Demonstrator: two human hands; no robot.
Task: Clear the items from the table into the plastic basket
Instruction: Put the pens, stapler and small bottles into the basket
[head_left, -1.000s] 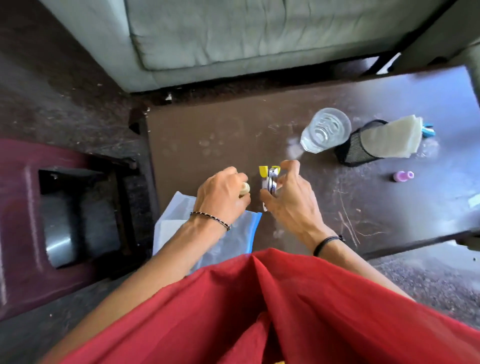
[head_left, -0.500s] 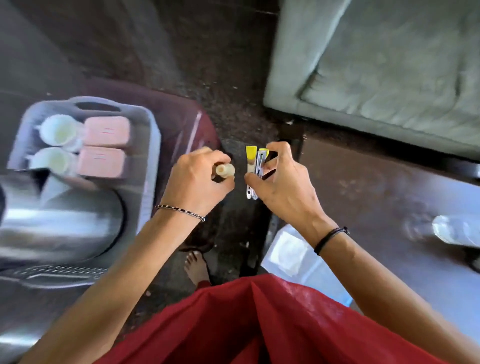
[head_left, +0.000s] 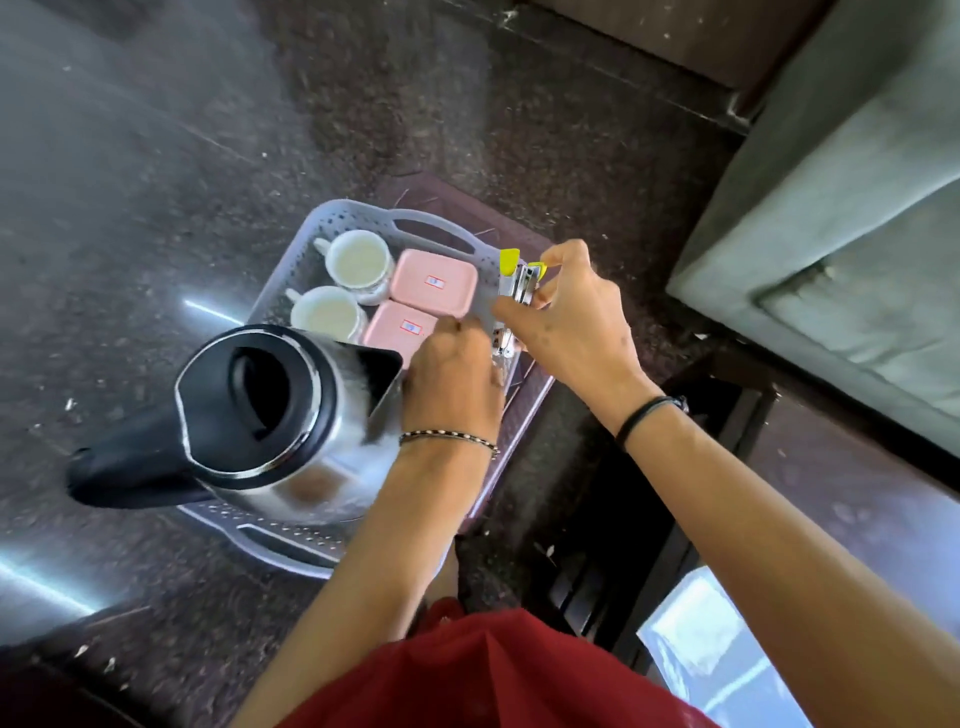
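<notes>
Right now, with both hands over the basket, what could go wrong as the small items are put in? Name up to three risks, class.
1. The basket is already crowded by the kettle, two cups and two pink boxes, so dropped items may bounce out.
2. The right hand holds the stapler at the basket's rim; it could fall outside onto the floor.
3. The left hand is close beside the kettle and might knock it.

Daylight glare streaks the floor (head_left: 156, 182); wide-angle bending at edges, hands perhaps slightly motion-blurred.
</notes>
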